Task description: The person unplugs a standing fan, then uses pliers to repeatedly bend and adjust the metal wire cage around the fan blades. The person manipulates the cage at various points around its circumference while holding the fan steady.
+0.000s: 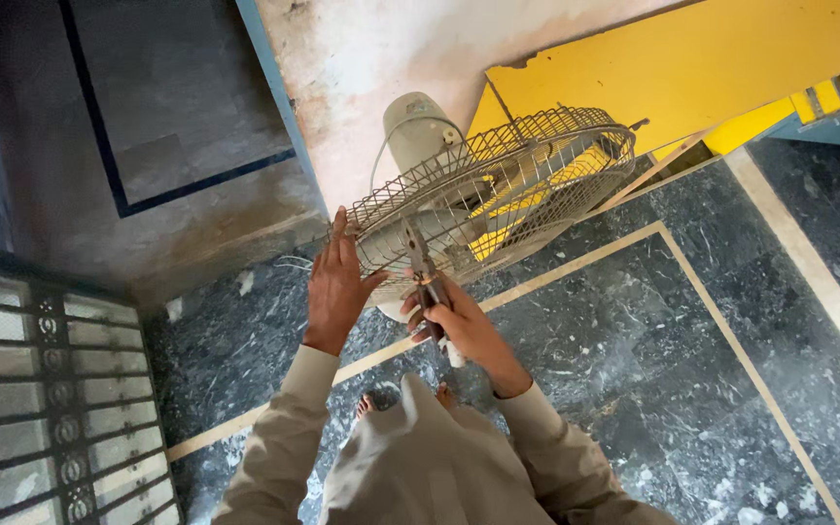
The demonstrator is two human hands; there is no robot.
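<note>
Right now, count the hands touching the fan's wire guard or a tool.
2. The left hand presses on the wire guard at its near rim; the right hand holds pliers against it. No other hands show.

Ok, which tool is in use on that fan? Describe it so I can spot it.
Start at the wire fan guard by the yellow board. At its near rim, the right hand holds pliers, jaws up at the mesh: the only dark, hinged metal tool there.
</note>
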